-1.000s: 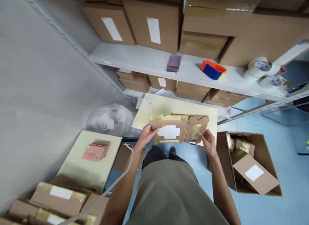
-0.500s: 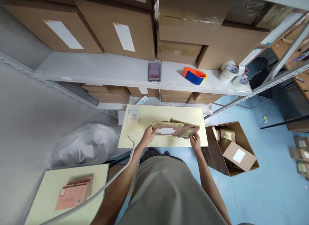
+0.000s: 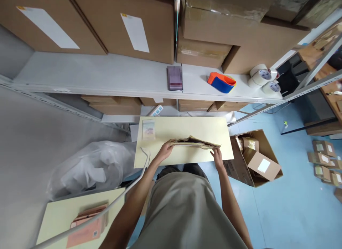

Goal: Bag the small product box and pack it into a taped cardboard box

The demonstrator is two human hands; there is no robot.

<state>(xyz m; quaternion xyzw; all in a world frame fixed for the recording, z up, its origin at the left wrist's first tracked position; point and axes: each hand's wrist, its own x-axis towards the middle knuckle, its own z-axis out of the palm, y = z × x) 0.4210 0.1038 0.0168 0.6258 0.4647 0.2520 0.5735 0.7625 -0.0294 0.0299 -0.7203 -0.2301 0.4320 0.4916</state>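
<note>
A flattened, torn brown cardboard box (image 3: 196,142) is tipped nearly edge-on above the pale yellow tabletop (image 3: 184,126). My left hand (image 3: 166,150) is closed around its left end, thumb on the near side. At the right end, my right hand (image 3: 217,159) has its thumb apart from its fingers, and the fingertips reach the cardboard's near edge. Whether they touch it is hard to see. Most of the box's printed or labelled face is hidden at this angle. A small stack of printed paper (image 3: 148,130) lies at the tabletop's back left.
A metal shelf (image 3: 107,77) behind holds large cartons (image 3: 139,24), tape rolls (image 3: 260,78) and an orange-blue band (image 3: 221,82). Right is an open carton (image 3: 269,145) of boxes. A white tube (image 3: 107,208) crosses beside my left arm; pink packets (image 3: 87,227) lie lower left.
The cardboard has tipped from showing its white-labelled face to nearly edge-on. My right fingers have loosened from its taped end. My view has shifted slightly.
</note>
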